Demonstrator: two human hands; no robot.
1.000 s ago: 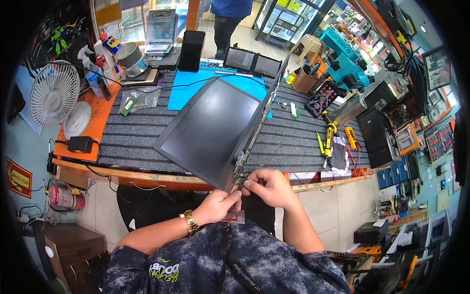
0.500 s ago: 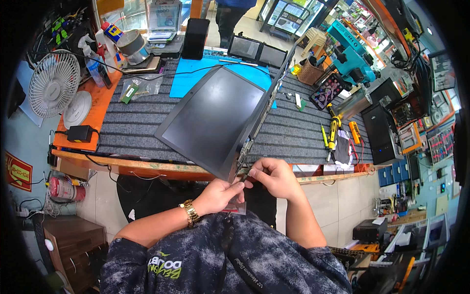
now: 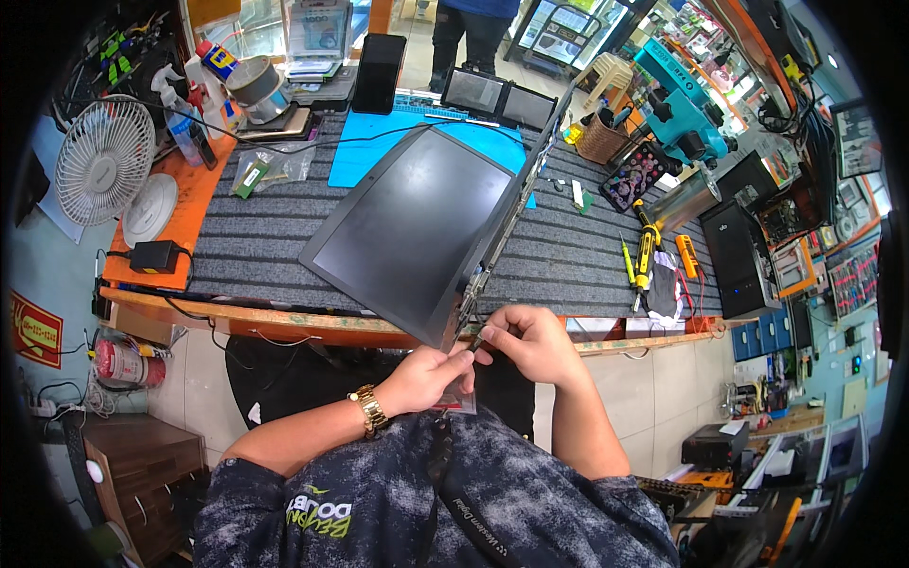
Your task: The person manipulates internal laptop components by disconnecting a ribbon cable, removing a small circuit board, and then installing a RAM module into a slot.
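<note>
An opened laptop (image 3: 412, 232) rests with its dark screen lying across the bench, while its base (image 3: 497, 232) stands on edge at the right, seen almost edge-on. At the laptop's near corner, my left hand (image 3: 428, 376) is closed, thumb against the fingers. Close beside it, my right hand (image 3: 532, 346) is closed in a pinch at the same spot. A small dark piece (image 3: 474, 344) shows between the two hands' fingertips; its kind cannot be made out. The fingers partly hide the corner of the laptop.
A blue mat (image 3: 365, 151) lies under the laptop's far side. On the right are a yellow-black screwdriver (image 3: 646, 251), a phone (image 3: 632, 177) and a teal microscope (image 3: 686, 118). A white fan (image 3: 102, 163) stands at the left. Beyond the bench stands a person (image 3: 469, 38).
Both my hands and the laptop hold nearly the same place. The person beyond the bench has shifted, and both legs now show.
</note>
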